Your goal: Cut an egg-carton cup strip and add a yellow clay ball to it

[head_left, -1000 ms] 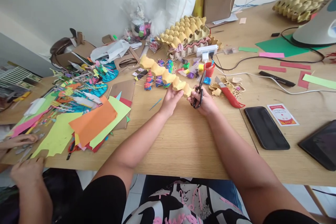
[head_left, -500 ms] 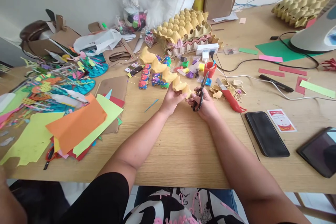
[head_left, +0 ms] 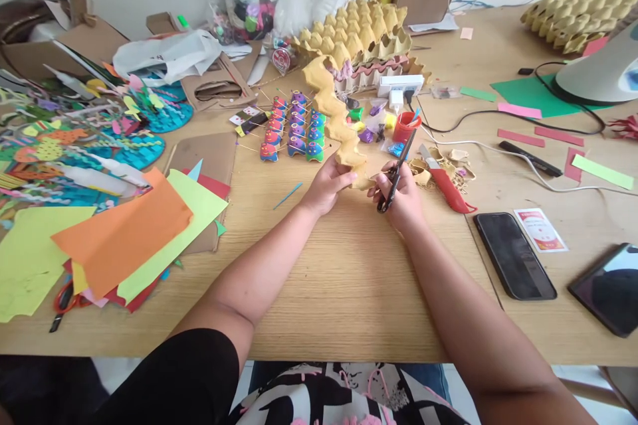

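A long yellow strip cut from an egg carton (head_left: 341,125) is raised over the table, its near end gripped by my left hand (head_left: 326,187). My right hand (head_left: 401,194) is closed around black-handled scissors (head_left: 395,176), whose blades point up and away from me. Its fingertips are beside the strip's near end; whether they touch it I cannot tell. Beyond and left of my hands stand painted egg-carton caterpillars with stick feelers: a red one (head_left: 272,133), a purple one (head_left: 297,126) and a green-blue one (head_left: 316,136).
Egg cartons (head_left: 356,30) are stacked at the back. To the right lie a red-handled knife (head_left: 448,186), carton scraps (head_left: 458,163), a phone (head_left: 516,255) and a white cable (head_left: 518,159). Coloured paper (head_left: 124,232) and a blue stick (head_left: 288,195) are on the left.
The strip has swung from leaning left to standing more upright, uncovering the painted caterpillars. The scissors have turned in my right hand. The whole view has shifted slightly.
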`<act>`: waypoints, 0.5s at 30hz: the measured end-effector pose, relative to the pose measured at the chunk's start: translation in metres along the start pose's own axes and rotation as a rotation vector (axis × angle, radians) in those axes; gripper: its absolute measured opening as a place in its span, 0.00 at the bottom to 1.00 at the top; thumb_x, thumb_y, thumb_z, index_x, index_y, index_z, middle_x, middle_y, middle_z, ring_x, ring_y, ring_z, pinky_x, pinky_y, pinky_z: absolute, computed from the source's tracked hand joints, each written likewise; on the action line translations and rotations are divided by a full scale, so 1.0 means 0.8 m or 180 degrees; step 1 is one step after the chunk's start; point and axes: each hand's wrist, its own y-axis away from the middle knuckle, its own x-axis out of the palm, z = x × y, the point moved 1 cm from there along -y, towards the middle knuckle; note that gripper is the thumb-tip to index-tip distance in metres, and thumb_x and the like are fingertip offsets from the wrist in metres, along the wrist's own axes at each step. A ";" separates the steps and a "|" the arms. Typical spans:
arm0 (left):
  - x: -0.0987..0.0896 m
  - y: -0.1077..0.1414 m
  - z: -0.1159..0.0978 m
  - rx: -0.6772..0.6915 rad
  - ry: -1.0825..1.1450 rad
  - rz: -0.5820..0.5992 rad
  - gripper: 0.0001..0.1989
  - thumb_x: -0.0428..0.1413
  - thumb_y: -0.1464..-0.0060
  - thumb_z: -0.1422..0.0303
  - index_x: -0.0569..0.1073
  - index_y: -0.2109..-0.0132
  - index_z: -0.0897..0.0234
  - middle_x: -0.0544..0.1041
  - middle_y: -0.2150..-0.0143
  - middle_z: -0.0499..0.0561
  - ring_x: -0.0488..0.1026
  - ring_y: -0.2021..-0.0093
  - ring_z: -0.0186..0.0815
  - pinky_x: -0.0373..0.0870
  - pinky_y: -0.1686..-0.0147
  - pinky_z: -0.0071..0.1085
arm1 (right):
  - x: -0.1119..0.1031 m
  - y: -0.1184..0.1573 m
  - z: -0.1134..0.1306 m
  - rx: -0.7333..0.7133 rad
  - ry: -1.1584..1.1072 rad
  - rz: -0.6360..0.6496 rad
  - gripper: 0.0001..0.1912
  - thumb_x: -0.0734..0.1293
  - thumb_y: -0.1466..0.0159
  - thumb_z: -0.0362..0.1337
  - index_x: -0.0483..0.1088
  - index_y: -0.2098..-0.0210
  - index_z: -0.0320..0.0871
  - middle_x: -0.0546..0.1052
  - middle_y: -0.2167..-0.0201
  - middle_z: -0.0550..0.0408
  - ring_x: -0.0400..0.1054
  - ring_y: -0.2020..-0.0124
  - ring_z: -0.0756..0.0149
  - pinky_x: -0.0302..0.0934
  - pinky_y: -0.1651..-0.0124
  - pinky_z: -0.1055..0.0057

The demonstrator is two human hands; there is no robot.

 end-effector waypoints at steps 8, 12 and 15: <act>-0.002 0.002 0.006 0.0054 -0.0319 0.0300 0.41 0.77 0.52 0.57 0.76 0.33 0.58 0.86 0.44 0.53 0.83 0.44 0.42 0.76 0.42 0.36 | -0.008 -0.009 0.001 -0.0267 0.0098 -0.0351 0.35 0.85 0.46 0.55 0.61 0.54 0.55 0.77 0.65 0.64 0.80 0.63 0.62 0.78 0.60 0.61; -0.002 0.001 0.009 0.0060 -0.0332 0.0355 0.40 0.77 0.52 0.57 0.78 0.34 0.58 0.86 0.43 0.52 0.83 0.46 0.39 0.77 0.45 0.33 | -0.010 -0.013 -0.001 -0.0213 -0.0066 -0.0256 0.36 0.87 0.49 0.52 0.62 0.55 0.55 0.75 0.67 0.66 0.78 0.66 0.64 0.79 0.60 0.61; -0.002 0.000 0.009 0.0057 -0.0291 0.0356 0.38 0.78 0.54 0.57 0.79 0.37 0.59 0.86 0.45 0.52 0.83 0.47 0.39 0.77 0.46 0.32 | -0.010 -0.015 -0.004 -0.0215 -0.0092 -0.0186 0.35 0.87 0.49 0.49 0.62 0.56 0.55 0.75 0.68 0.67 0.74 0.68 0.67 0.78 0.59 0.63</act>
